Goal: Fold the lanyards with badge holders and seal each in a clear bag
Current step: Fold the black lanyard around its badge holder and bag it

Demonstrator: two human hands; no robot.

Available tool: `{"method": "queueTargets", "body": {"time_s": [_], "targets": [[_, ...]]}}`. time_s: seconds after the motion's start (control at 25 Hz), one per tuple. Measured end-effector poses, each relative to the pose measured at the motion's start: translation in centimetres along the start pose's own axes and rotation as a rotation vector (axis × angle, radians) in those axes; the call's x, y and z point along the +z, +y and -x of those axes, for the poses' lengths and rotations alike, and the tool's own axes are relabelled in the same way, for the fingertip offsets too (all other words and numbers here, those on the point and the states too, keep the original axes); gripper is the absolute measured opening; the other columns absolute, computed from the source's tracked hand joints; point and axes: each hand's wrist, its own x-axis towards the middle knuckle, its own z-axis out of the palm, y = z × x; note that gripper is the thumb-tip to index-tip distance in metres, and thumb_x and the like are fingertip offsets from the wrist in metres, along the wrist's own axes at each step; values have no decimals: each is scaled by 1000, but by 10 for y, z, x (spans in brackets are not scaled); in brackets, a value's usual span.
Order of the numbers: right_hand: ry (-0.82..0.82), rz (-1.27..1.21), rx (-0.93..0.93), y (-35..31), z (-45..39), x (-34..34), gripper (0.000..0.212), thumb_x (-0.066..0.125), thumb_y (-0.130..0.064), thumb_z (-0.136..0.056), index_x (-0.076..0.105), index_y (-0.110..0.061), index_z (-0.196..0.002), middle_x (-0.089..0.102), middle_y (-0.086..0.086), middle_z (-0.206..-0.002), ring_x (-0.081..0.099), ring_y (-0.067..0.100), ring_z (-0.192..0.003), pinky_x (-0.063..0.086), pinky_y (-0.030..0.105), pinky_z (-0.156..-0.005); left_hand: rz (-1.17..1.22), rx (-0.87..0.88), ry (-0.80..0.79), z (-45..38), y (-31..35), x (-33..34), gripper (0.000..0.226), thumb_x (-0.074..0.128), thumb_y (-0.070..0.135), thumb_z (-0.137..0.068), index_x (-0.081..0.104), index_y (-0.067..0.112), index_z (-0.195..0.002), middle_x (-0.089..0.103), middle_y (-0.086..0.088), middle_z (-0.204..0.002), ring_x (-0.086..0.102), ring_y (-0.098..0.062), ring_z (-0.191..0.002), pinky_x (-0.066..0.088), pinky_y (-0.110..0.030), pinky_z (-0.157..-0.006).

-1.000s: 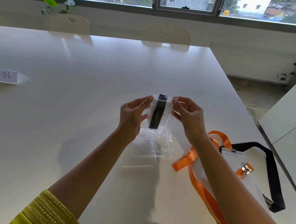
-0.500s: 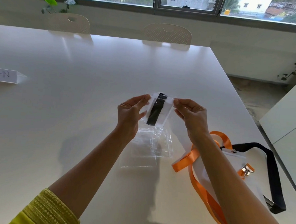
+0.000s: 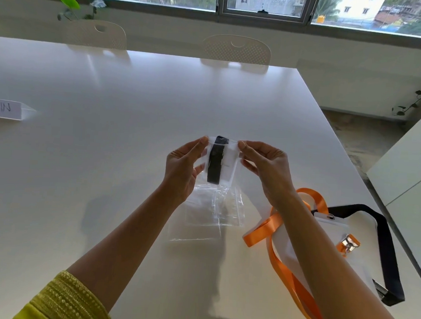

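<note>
Just left of centre frame, our left hand (image 3: 183,168) pinches the upper left corner of a small clear bag (image 3: 225,164), thumb and fingertips closed on the plastic. We hold the bag upright above the white table (image 3: 105,165), clear of its surface. Inside it sits a folded black lanyard (image 3: 215,163), standing on end, its top reaching the bag's seal strip. At the far left edge of the frame a folded paper name card (image 3: 4,109) with handwritten letters lies on the table, well apart from our hands.

Directly below the held bag, a loose stack of empty clear bags (image 3: 212,208) lies flat on the table.

Right of centre, our right hand (image 3: 269,170) grips the bag's upper right corner, thumb and forefinger pressed together on the seal strip, the other fingers curled beneath.

In the lower right of the frame, under and beside our right forearm, an orange lanyard (image 3: 284,265) lies in loose loops on the table, its metal clip (image 3: 348,243) resting on a clear badge holder (image 3: 333,227). A second black lanyard (image 3: 387,246) curves around the right side of that badge holder, near the table's edge. Yellow-green sleeves (image 3: 67,301) cover both our arms at the bottom of the frame.
</note>
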Motion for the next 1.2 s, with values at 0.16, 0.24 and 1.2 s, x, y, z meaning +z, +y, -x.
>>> {"method": "queueTargets", "body": {"time_s": [0.16,0.24,1.2], "targets": [[25,251,-114,-1,-2,-3,14,70,-22,-88,74,-14,-98,75,4,-96,72,18,-87,60,33,-85,-47,46,7,1,3,-4,11,63,17,-94,71,10,-97,74,-4,-97,69,-20,-103,53,-35,-83],[38,314,-148,1,-2,-5,10,70,-19,-88,74,-14,-96,75,4,-93,72,17,-86,60,33,-85,-59,75,4,3,4,-5,9,63,14,-93,71,11,-89,75,0,-88,69,-20,-98,53,-35,-83],[42,224,-85,2,3,14,8,65,-20,-91,70,-15,-95,72,7,-98,71,20,-87,60,35,-84,-106,97,12,4,6,-11,9,64,17,-93,72,12,-95,74,-3,-97,68,-23,-104,53,-38,-84]]}}
